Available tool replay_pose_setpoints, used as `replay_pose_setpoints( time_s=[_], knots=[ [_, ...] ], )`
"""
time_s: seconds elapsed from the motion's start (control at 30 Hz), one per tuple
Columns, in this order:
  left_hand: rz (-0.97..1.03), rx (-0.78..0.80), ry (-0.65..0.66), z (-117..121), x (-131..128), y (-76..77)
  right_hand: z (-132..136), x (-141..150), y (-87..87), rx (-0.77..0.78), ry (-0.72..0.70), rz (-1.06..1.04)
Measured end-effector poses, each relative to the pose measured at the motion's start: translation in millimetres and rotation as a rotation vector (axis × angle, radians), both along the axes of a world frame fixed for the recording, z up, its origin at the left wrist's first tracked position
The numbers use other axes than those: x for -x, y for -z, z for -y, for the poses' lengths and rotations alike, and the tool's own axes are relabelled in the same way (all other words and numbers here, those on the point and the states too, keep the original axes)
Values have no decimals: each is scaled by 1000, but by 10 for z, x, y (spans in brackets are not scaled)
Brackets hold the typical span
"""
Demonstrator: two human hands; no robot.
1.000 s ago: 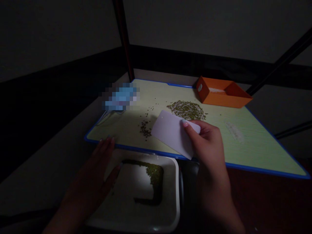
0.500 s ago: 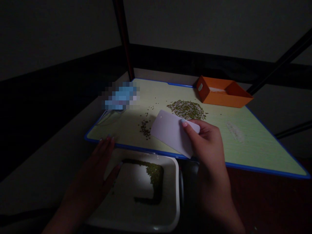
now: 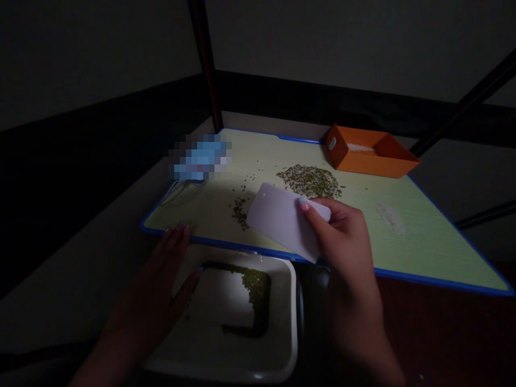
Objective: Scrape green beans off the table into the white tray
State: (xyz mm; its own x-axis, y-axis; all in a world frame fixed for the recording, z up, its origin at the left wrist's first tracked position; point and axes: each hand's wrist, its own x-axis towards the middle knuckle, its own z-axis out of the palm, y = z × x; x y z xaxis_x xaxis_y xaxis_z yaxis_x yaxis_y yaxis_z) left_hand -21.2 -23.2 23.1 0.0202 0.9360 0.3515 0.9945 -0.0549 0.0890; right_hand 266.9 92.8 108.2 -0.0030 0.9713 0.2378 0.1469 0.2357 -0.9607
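My right hand (image 3: 342, 236) grips a white plastic scraper card (image 3: 280, 219) and holds it tilted over the pale green board (image 3: 423, 242), its left edge beside a small clump of green beans (image 3: 239, 209). A larger heap of green beans (image 3: 309, 181) lies farther back on the board. My left hand (image 3: 161, 285) rests flat on the left rim of a white tray (image 3: 282, 344) below the board's near edge, fingers stretched out. The tray holds a band of green beans (image 3: 253, 285).
An orange box (image 3: 368, 153) sits at the board's far right corner. A blurred blue patch (image 3: 201, 157) lies at the far left of the board. A whitish smear (image 3: 389, 216) marks the board's right side. A dark pole (image 3: 205, 64) rises behind the board.
The scraper in my right hand has shifted slightly left, closer to the small clump of beans. My left hand has stayed on the tray rim.
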Motion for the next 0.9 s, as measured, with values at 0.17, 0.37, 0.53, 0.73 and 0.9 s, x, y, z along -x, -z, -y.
replay_pose_setpoints(
  time_s=[0.17,0.37,0.53,0.73,0.9],
  knots=[
    [-6,-3,0,-1,-10,-25,6,4,11,4,-19,-19],
    [-18,-12,5,9,-21,-49,0,5,9,3,-25,-17],
    [-22,-19,7,-3,-23,-45,1,-12,6,8,-25,-13],
    [-25,-38,9,-18,-14,-18,1,-55,19,21,29,-40],
    [-19,-43,8,6,-6,-16,-19,-63,35,28,23,-5]
  ],
)
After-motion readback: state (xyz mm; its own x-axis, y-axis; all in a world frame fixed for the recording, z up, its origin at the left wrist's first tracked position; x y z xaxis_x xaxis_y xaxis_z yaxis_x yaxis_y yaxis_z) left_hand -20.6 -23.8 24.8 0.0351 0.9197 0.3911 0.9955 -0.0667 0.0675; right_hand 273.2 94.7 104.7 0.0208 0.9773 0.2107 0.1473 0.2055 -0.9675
